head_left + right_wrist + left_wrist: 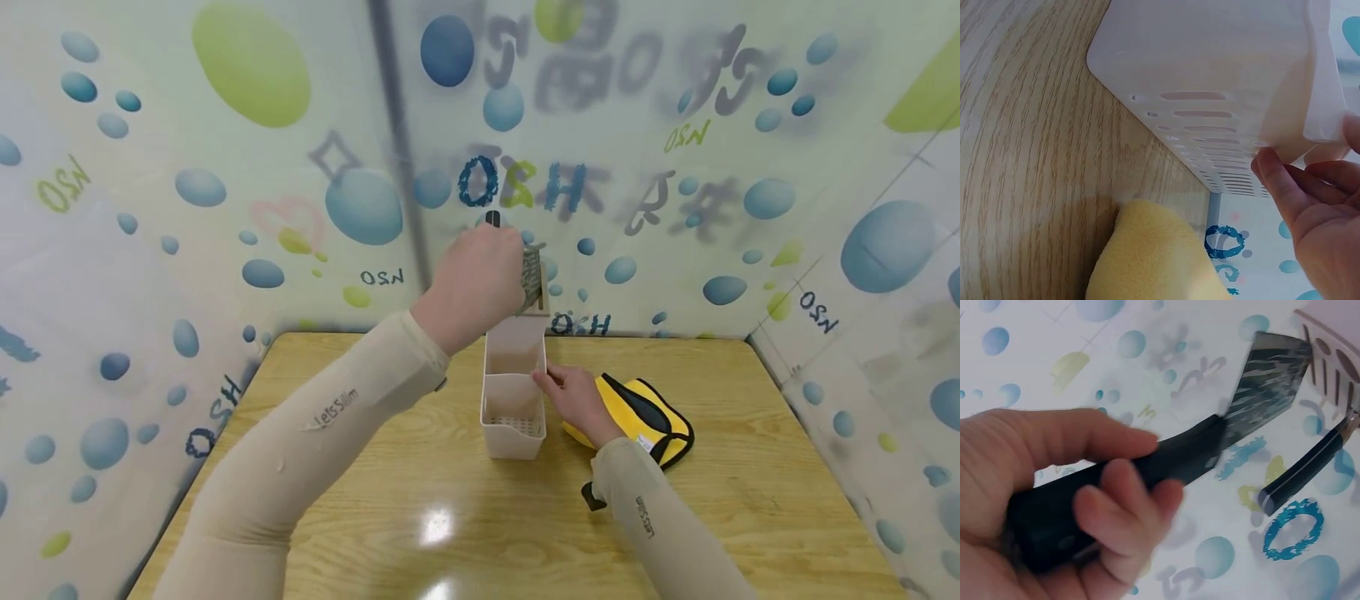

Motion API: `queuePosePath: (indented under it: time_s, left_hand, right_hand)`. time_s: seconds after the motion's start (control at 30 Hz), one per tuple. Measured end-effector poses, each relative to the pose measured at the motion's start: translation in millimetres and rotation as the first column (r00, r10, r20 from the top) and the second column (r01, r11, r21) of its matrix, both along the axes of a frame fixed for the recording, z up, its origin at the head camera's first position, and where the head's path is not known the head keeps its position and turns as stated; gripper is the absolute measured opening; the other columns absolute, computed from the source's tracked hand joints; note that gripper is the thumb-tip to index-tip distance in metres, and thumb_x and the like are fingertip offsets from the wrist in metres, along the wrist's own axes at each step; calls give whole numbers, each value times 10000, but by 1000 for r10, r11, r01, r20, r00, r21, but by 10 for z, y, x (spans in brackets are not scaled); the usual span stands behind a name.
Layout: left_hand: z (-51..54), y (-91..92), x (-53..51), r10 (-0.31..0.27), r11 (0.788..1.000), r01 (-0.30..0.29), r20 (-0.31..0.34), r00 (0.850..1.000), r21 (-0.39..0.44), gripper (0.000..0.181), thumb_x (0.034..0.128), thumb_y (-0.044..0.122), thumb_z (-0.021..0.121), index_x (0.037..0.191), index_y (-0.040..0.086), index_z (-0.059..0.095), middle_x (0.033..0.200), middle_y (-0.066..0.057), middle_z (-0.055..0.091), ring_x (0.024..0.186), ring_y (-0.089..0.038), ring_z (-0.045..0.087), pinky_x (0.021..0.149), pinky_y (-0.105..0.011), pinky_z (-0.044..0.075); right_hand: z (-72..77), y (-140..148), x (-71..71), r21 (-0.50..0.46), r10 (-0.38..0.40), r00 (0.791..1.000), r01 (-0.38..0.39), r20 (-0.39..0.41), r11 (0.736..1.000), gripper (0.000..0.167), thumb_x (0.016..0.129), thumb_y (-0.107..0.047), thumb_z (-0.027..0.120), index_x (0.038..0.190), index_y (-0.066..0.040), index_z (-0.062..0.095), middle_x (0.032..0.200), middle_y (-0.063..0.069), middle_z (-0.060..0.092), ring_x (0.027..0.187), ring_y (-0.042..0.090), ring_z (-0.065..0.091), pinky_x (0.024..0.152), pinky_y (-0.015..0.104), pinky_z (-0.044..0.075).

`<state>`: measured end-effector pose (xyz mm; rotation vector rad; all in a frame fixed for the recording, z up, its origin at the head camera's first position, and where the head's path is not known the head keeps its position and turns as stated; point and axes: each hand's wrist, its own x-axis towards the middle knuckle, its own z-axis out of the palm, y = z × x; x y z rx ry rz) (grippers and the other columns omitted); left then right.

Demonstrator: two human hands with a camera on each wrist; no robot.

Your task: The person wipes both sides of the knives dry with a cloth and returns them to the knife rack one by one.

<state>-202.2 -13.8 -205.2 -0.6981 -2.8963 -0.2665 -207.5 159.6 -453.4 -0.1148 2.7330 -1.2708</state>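
A pale plastic holder point(513, 442) with stepped compartments and a slotted top stands upright on the table. My left hand point(476, 287) grips the black handle of a wide-bladed knife point(1266, 387) above the back of the holder. In the left wrist view the blade's end meets or overlaps the slotted top point(1329, 359); whether it enters a slot I cannot tell. Another black-handled utensil point(1304, 469) sits in that top. With thumb and fingers, my right hand point(577, 404) pinches the rim on the holder's right side, near the divider between the compartments.
A yellow fleecy item point(652, 417) with black trim lies on the wooden table point(360, 517), just right of the holder and partly behind my right wrist. A patterned wall covering point(360, 208) rises directly behind the table and along both sides.
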Motion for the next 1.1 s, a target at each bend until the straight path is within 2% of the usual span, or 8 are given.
queuePosePath:
  time_s: [0.23, 0.5, 0.67, 0.73, 0.9, 1.1]
  left_hand:
    - [-96, -55, -22, -15, 990, 33, -129, 991, 136, 191, 863, -101, 536, 746, 38, 596, 749, -104, 533, 624, -189, 405, 503, -276, 367]
    - [-161, -95, -84, -31, 966, 94, -255, 966, 241, 59, 883, -73, 626, 932, -48, 649, 866, -162, 592, 608, -224, 481, 530, -318, 445]
    - [-187, -108, -129, -52, 949, 147, -321, 946, 279, 117, 893, -51, 668, 1007, -80, 659, 916, -192, 632, 659, -246, 526, 590, -339, 508]
    - [-193, -110, -150, -66, 939, 174, -340, 938, 297, 130, 886, -60, 671, 1013, -81, 653, 916, -190, 638, 678, -245, 525, 606, -336, 504]
    - [-196, -113, -203, -90, 914, 224, -371, 924, 337, 95, 864, -89, 660, 905, -37, 591, 818, -138, 572, 687, -235, 444, 602, -326, 414]
    - [-171, -93, -261, -98, 904, 237, -367, 925, 357, 147, 863, -91, 642, 838, 3, 531, 736, -78, 450, 659, -222, 382, 590, -306, 318]
  right_hand:
    - [-1, -11, 8, -8, -11, 1000, 11, 2, 1000, 525, 1085, -389, 528, 1528, -110, 496, 1451, 165, 596, 1250, 355, 633, 1023, 517, 523]
    - [-15, -6, 17, -23, -11, 1000, 10, -24, 1000, 498, 1089, -356, 529, 1517, -104, 513, 1445, 165, 600, 1264, 367, 627, 1028, 524, 518]
    - [-32, -13, 13, -34, -10, 999, 9, -36, 999, 486, 1088, -347, 531, 1505, -97, 529, 1434, 163, 609, 1255, 365, 634, 1025, 523, 521]
    - [-34, -13, 10, -39, -14, 999, 13, -28, 999, 493, 1087, -352, 532, 1510, -100, 524, 1438, 160, 608, 1259, 365, 631, 1028, 522, 518]
    - [-42, -11, 0, -46, -26, 1000, 26, -10, 999, 507, 1083, -371, 532, 1518, -110, 515, 1448, 154, 602, 1270, 364, 624, 1036, 522, 511]
    - [-54, -3, -9, -45, -20, 999, 19, -26, 999, 503, 1083, -369, 532, 1505, -95, 532, 1438, 159, 609, 1267, 364, 627, 1033, 523, 514]
